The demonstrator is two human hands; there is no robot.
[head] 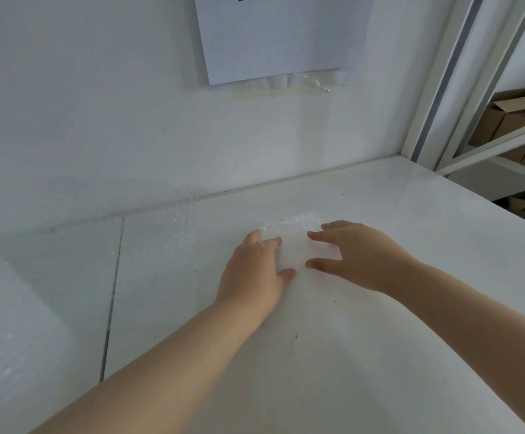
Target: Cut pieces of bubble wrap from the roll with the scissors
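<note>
The cut piece of wrap lies flat on the white surface, well out from the person and just short of the back wall. Its bubbled far end shows plainly. Its near edge is lost, white on white, so its length cannot be fixed; it seems to run away from the person, tilted a little right.

The piece sits between the two bare hands. The left grip is at its left edge and the right grip at its right edge, about equally near. Both grips are wide: fingers spread and relaxed, tips and thumbs resting on the piece, neither pinching or lifting it. This looks like smoothing or setting down a piece already cut.

More wrap spreads faintly over the surface to the left, and a further stretch shows at the lower left; the roll likely lies that way, on the left grip's side. The scissors are not in view, so which grip is nearer to them cannot be told. The next cut would call for both grips to leave this piece and turn left.
</note>
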